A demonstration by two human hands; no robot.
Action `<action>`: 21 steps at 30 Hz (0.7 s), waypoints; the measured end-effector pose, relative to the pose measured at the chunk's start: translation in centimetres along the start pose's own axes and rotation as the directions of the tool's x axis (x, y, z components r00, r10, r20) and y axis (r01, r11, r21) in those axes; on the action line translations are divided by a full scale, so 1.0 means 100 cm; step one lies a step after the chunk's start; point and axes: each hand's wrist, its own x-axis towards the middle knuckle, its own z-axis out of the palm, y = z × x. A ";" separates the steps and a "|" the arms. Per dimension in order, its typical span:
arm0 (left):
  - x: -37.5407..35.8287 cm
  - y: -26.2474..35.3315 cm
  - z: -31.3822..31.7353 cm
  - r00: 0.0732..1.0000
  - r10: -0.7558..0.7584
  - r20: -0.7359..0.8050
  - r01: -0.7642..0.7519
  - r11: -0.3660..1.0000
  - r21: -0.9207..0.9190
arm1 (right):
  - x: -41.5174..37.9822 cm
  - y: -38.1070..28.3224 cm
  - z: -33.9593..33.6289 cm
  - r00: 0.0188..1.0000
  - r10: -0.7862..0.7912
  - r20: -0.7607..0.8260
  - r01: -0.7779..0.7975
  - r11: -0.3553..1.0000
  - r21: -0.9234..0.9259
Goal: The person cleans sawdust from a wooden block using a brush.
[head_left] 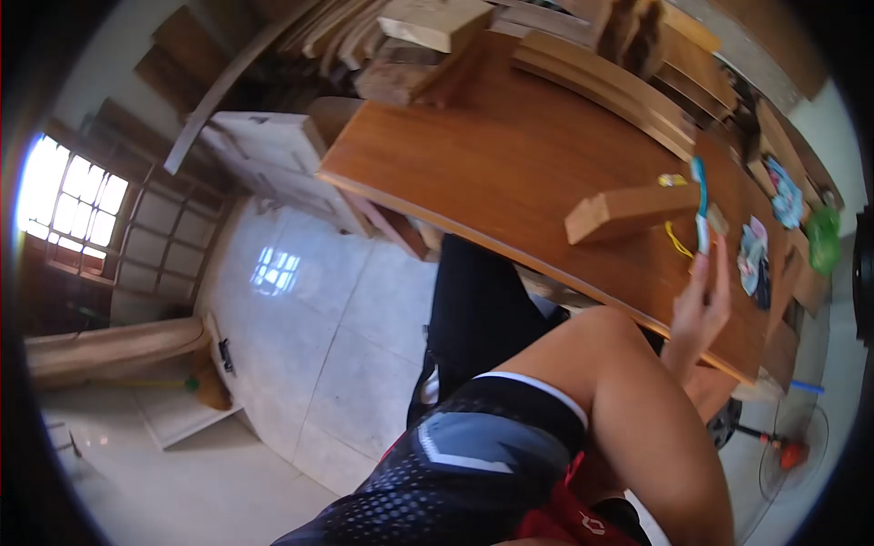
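On the right, my right hand (704, 305) reaches over the wooden table, its fingers closed around the lower end of a slim teal-and-white toothbrush (701, 202). The toothbrush points away from me. Just left of it, a squared wooden block (630, 213) lies on the tabletop (473, 150). A thin yellow loop (676, 240) lies beside the block. My left hand is outside the view. A bent bare limb (605, 369) below a patterned black garment hides part of my right forearm.
Long wooden boards (610, 86) lie along the table's far side. Wood blocks (437, 23) are stacked at the upper left. Crumpled plastic packets (753, 255) and a green bottle (824, 238) are on the right. A fan (794, 452) stands at lower right. Tiled floor (355, 337) extends left.
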 end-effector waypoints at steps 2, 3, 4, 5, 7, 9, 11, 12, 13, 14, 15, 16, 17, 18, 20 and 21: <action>0.008 0.005 0.002 0.999 0.003 0.032 -0.003 1.000 0.005 | -0.008 -0.012 0.011 0.999 -0.037 0.022 0.037 0.999 0.008; 0.008 0.005 0.003 0.999 0.001 0.053 -0.001 1.000 0.004 | -0.008 -0.016 0.014 0.997 -0.066 0.027 0.066 0.998 0.017; 0.003 0.005 0.001 0.997 0.000 0.082 0.001 1.000 -0.009 | -0.011 -0.019 0.015 0.993 -0.110 0.038 0.109 0.994 0.029; -0.009 0.005 -0.005 0.995 -0.003 0.099 0.006 1.000 -0.028 | -0.013 -0.021 0.015 0.986 -0.161 0.049 0.159 0.987 0.035; -0.043 -0.001 -0.009 0.977 0.038 0.209 0.005 0.979 -0.205 | -0.017 -0.018 0.006 0.961 -0.269 0.063 0.269 0.963 -0.006; -0.082 0.006 0.004 0.989 -0.093 0.111 0.113 0.976 -0.188 | -0.028 -0.017 -0.008 0.973 -0.200 0.119 0.202 0.979 -0.007; -0.099 0.023 -0.027 0.856 -0.279 0.435 0.397 0.894 -0.208 | -0.047 -0.012 -0.018 0.977 -0.118 0.179 0.113 0.993 0.036; -0.119 0.018 -0.011 0.907 -0.289 0.306 0.380 0.875 -0.300 | -0.056 -0.009 -0.021 0.978 -0.089 0.190 0.076 0.994 0.075; -0.144 0.010 0.011 0.936 -0.311 0.165 0.351 0.852 -0.388 | -0.063 -0.008 -0.024 0.975 -0.064 0.211 0.041 0.993 0.113; -0.159 0.008 0.022 0.929 -0.330 0.168 0.370 0.829 -0.419 | -0.067 -0.007 -0.026 0.976 -0.076 0.203 0.053 0.992 0.115; -0.173 0.006 0.027 0.919 -0.355 0.171 0.394 0.808 -0.438 | -0.068 -0.004 -0.027 0.976 -0.064 0.211 0.033 0.988 0.148; -0.182 0.008 0.026 0.914 -0.370 0.165 0.404 0.803 -0.438 | -0.065 -0.004 -0.034 0.958 -0.056 0.283 0.032 0.996 0.089; -0.190 0.010 0.025 0.909 -0.386 0.158 0.415 0.797 -0.439 | -0.063 -0.004 -0.039 0.935 -0.037 0.354 0.027 0.999 0.033; -0.198 0.014 0.021 0.910 -0.391 0.139 0.411 0.806 -0.426 | -0.057 0.005 -0.038 0.933 -0.088 0.350 0.057 0.994 0.097; -0.212 0.024 0.017 0.892 -0.440 0.102 0.443 0.809 -0.387 | -0.043 0.017 -0.036 0.923 -0.072 0.378 -0.007 0.979 0.204; -0.215 0.030 0.008 0.868 -0.496 0.026 0.479 0.822 -0.309 | -0.031 0.008 -0.039 0.936 -0.084 0.342 0.038 0.990 0.139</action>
